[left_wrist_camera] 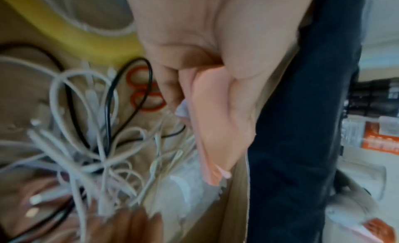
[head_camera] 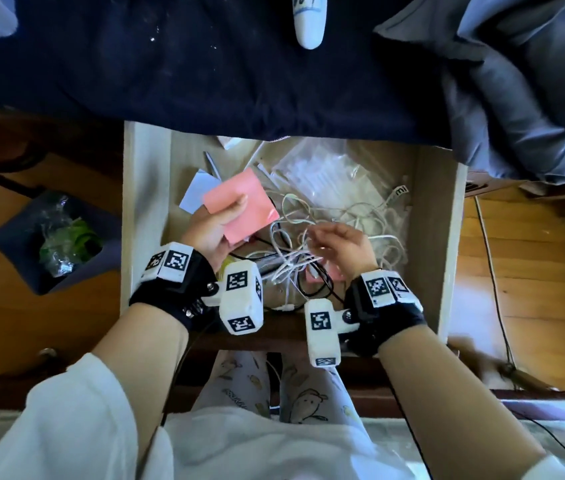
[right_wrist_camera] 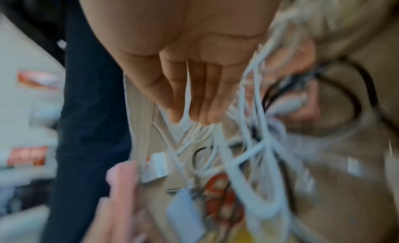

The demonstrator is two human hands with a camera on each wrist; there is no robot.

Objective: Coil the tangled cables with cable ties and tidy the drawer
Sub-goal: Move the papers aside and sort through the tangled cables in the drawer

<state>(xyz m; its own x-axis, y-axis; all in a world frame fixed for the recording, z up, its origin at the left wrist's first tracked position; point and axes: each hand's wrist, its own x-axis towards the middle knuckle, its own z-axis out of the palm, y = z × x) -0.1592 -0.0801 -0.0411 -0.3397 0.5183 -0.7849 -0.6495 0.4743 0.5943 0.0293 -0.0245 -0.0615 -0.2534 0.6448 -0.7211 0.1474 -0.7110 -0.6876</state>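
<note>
Clearing drawer [head_camera: 142,216]: left hand [head_camera: 211,230] pinching pink pad [head_camera: 243,206], thumb on top, lifted over left half. Right hand [head_camera: 340,247] fingers loosely curled, hooked in white cables [head_camera: 354,216]. Tangle at centre-right, sprawled without clear axis, directly under right fingertips; right hand nearer.

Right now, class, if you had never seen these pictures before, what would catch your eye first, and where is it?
The pink pad of paper stands out first, held up by the left hand over the open drawer. Beside it, the right hand lifts strands from the white cable tangle in the drawer's middle. A blue waste bin sits on the floor to the left.
</note>
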